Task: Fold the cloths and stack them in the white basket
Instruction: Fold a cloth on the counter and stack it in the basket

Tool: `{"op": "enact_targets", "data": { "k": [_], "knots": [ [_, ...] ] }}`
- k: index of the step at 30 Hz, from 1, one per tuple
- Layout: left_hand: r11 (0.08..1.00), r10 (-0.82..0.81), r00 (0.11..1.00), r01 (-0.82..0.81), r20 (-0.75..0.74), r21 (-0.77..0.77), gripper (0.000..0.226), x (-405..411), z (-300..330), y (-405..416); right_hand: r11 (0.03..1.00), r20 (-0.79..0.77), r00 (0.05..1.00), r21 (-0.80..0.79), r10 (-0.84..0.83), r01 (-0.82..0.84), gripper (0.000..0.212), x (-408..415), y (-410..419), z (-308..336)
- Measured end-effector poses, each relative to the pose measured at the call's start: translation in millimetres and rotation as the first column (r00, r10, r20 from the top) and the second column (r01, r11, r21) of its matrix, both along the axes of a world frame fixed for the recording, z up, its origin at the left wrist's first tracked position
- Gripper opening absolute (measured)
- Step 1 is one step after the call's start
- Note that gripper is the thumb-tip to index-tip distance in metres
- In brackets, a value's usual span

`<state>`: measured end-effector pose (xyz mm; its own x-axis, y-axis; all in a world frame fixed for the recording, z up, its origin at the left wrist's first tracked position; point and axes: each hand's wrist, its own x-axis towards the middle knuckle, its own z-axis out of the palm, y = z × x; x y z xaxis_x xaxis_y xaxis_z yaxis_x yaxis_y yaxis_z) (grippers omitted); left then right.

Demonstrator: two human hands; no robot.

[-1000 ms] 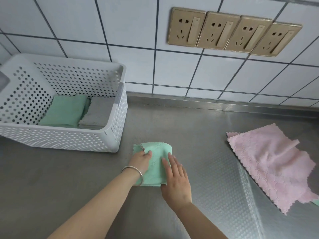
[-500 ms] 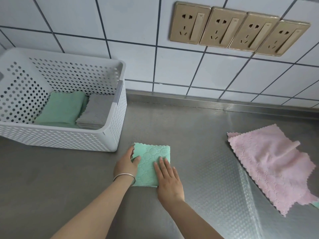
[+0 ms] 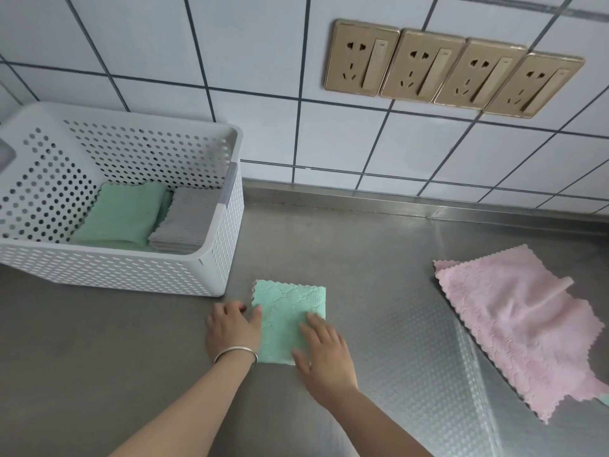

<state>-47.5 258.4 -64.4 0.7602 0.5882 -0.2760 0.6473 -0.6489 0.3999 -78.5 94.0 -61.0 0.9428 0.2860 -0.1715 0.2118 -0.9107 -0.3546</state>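
Two hands press flat on one folded mint-green cloth (image 3: pixel 290 319) with scalloped edges, lying on a steel counter (image 3: pixel 99 341) just in front of the perforated white basket (image 3: pixel 115 275): the left hand (image 3: pixel 232 328), fingers straight, at its left edge, the right hand (image 3: pixel 324 352), fingers spread, on its right half. The basket holds two folded stacks, one green (image 3: pixel 123 216), one grey (image 3: pixel 186 222). One unfolded fluffy pink cloth (image 3: pixel 524 328) lies well apart, below four gold wall sockets (image 3: pixel 454 72).

The white basket (image 3: pixel 108 275) is cut off by the left picture edge. A green scrap (image 3: pixel 604 399) under the pink cloth (image 3: pixel 527 331) shows only a corner at the right edge. The right hand (image 3: pixel 324 352) hides the folded green cloth's (image 3: pixel 286 321) near right corner.
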Motion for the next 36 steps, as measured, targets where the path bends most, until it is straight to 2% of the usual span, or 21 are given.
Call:
{"op": "enact_targets", "data": {
  "k": [1, 3, 5, 6, 8, 10, 13, 15, 16, 19, 21, 23, 26, 29, 32, 36],
  "knots": [
    [1.000, -0.001, 1.000, 0.001, -0.005, 0.003, 0.037, -2, 1, -1, 0.985, 0.018, 0.995, 0.140, -0.102, 0.099, 0.050, 1, -1, 1],
    [1.000, -0.019, 0.999, 0.020, -0.045, 0.011, 0.039, -6, 1, -4, 0.869, -0.177, 0.925, 0.321, -0.337, 0.378, 0.043, 5, 2, 9],
    [0.999, -0.041, 0.996, 0.043, -0.085, 0.022, 0.039, -10, 2, -7, 0.692, -0.369, 0.783, 0.374, -0.500, 0.618, 0.038, 10, 1, 15],
    [0.999, -0.045, 0.994, 0.047, -0.095, 0.011, 0.038, -11, 2, -7, 0.640, -0.446, 0.731, 0.367, -0.516, 0.676, 0.034, 12, 0, 17],
    [0.998, -0.053, 0.992, 0.049, -0.119, -0.033, 0.034, -15, 4, -8, 0.609, -0.583, 0.660, 0.325, -0.473, 0.724, 0.023, 14, -3, 19],
    [0.996, -0.074, 0.986, 0.065, -0.148, -0.060, 0.030, -21, 8, -10, 0.633, -0.654, 0.625, 0.277, -0.426, 0.723, 0.008, 12, -10, 17],
    [0.988, -0.071, 0.987, 0.050, -0.145, -0.144, 0.025, -33, 18, -16, 0.637, -0.690, 0.611, 0.277, -0.389, 0.719, 0.023, 6, -19, 17],
    [0.967, -0.010, 0.996, -0.014, -0.093, -0.255, 0.015, -42, 24, -20, 0.605, -0.721, 0.589, 0.297, -0.365, 0.739, 0.022, 2, -27, 22],
    [0.948, 0.028, 0.998, -0.045, -0.058, -0.316, 0.011, -46, 28, -21, 0.597, -0.726, 0.589, 0.310, -0.354, 0.740, 0.021, 1, -32, 26],
    [0.880, 0.092, 0.993, -0.043, 0.080, -0.473, 0.018, -51, 40, -21, 0.576, -0.715, 0.636, 0.399, -0.292, 0.713, 0.021, 4, -47, 44],
    [0.825, 0.141, 0.971, -0.008, 0.193, -0.565, 0.021, -52, 57, -21, 0.569, -0.694, 0.678, 0.466, -0.240, 0.678, 0.022, 9, -54, 63],
    [0.801, 0.176, 0.928, 0.059, 0.328, -0.596, 0.026, -52, 76, -21, 0.558, -0.667, 0.720, 0.529, -0.191, 0.639, 0.018, 14, -57, 86],
    [0.831, 0.180, 0.843, 0.145, 0.507, -0.537, 0.038, -50, 108, -12, 0.542, -0.623, 0.773, 0.611, -0.122, 0.577, 0.021, 24, -49, 124],
    [0.832, 0.208, 0.739, 0.210, 0.640, -0.513, 0.036, -43, 145, 5, 0.512, -0.555, 0.828, 0.691, -0.077, 0.511, 0.016, 39, -29, 163],
    [0.849, 0.225, 0.643, 0.239, 0.732, -0.471, 0.033, -35, 180, 40, 0.502, -0.493, 0.868, 0.736, -0.061, 0.453, 0.016, 55, 11, 197],
    [0.907, 0.164, 0.592, 0.225, 0.789, -0.357, 0.023, -12, 214, 106, 0.531, -0.390, 0.921, 0.776, -0.021, 0.341, 0.013, 79, 77, 232]
  ]
}}
